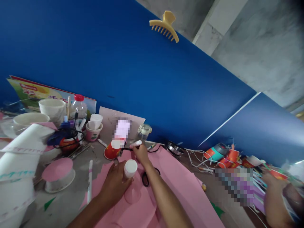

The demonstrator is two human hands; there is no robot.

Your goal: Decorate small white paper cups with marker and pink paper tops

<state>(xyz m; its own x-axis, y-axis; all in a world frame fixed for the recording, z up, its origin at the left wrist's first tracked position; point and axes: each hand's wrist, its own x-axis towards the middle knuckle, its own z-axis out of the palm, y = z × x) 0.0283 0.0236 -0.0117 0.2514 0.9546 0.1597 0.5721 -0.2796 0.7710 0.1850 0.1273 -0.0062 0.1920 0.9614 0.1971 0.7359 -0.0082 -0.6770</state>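
My left hand [116, 179] is closed around the side of a small white paper cup [130, 169], which seems to stand bottom up over pink paper sheets [171, 177]. My right hand [142, 155] grips a white marker [136, 144] just beyond that cup. Close to the marker's tip stands an upturned red paper cup [111, 152] with a white base. Scissors with black handles [145, 179] lie partly hidden under my right forearm. A faint round shape [133, 193] shows on the pink paper below the cup.
Stacked white cups [17, 171] rise at the left beside a pink-topped round container [58, 172]. Another white marker [90, 182] lies near my left forearm. A lidded clear bottle [144, 131] stands by the blue partition [142, 69]. Another person's arm [273, 196] is at far right.
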